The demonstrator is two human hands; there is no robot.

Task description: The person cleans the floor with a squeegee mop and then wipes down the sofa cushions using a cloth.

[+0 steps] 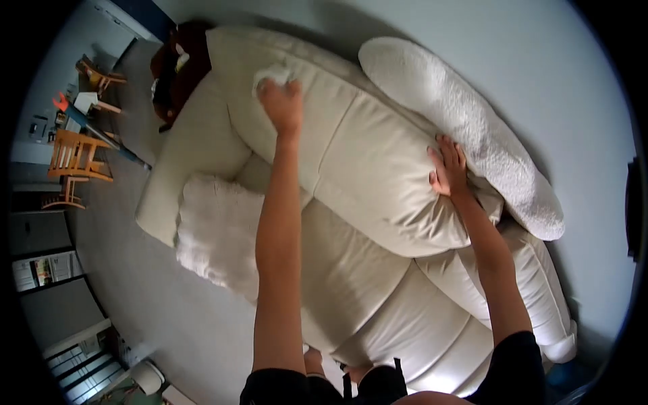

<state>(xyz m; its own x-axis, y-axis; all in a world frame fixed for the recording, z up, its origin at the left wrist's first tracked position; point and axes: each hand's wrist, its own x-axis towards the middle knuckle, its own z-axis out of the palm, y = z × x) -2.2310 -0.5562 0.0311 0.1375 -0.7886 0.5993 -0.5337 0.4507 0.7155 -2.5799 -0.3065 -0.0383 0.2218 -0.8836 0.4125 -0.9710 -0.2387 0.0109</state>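
Observation:
A cream leather sofa fills the middle of the view. My left hand, at the end of an outstretched arm, is closed on a crumpled white cloth and presses it against the sofa's backrest near its far left end. The cloth is partly hidden by my fingers. My right hand rests open, fingers spread, on the right part of the backrest, where the leather wrinkles. Just beyond it lies a long white fluffy cushion along the top of the backrest, against the wall.
A pale fluffy cushion lies on the seat at left, partly behind my left forearm. Past the armrest stands a dark red item. Wooden chairs and a blue-grey pole are at far left. A pale wall runs behind the sofa.

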